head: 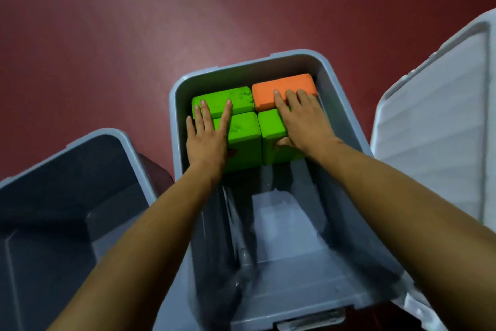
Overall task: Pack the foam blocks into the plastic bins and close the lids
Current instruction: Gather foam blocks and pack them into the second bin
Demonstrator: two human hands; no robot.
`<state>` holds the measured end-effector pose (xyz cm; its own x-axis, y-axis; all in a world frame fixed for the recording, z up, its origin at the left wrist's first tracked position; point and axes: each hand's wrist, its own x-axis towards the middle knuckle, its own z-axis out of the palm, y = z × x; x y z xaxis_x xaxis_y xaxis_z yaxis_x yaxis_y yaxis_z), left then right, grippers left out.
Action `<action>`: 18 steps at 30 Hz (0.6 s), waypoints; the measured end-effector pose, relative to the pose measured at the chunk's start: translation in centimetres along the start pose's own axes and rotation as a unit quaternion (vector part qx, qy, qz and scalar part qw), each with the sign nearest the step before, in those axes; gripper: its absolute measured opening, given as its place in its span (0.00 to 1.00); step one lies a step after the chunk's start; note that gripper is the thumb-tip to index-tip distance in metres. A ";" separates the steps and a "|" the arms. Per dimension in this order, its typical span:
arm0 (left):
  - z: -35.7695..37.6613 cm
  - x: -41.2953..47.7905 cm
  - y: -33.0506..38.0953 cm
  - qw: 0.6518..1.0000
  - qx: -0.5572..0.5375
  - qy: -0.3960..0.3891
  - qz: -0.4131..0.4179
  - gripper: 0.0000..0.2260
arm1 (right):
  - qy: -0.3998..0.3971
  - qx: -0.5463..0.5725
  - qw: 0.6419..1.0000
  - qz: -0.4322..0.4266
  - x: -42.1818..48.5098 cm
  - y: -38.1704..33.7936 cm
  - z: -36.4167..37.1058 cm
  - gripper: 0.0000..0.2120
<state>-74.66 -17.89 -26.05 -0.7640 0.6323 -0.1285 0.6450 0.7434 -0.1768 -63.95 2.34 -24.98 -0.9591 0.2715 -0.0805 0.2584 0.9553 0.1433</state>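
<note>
The bin [281,223] is bare at its near end; at the far end the left hand [208,140] and right hand [303,121] press flat, fingers straight, on four packed blocks [244,132]. The left bin [67,183] looks unfilled, the lid [429,129] off.

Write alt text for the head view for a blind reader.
Two hands press foam blocks at the far end of an open grey plastic bin: left hand on the far green block and near green block, right hand on the right green block and orange block. A second bin sits left of it, a lid right.
</note>
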 end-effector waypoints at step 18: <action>-3.7 -0.6 0.1 0.993 -0.007 -0.121 -0.013 0.54 | -0.136 -0.011 0.991 -0.002 -2.8 -1.5 -4.9 0.38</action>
<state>-74.11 -17.38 -22.38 -0.7610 0.5431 -0.3549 0.6239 0.7627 -0.1708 -62.25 -0.39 -20.15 -0.8922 0.2926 -0.3439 0.2496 0.9543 0.1645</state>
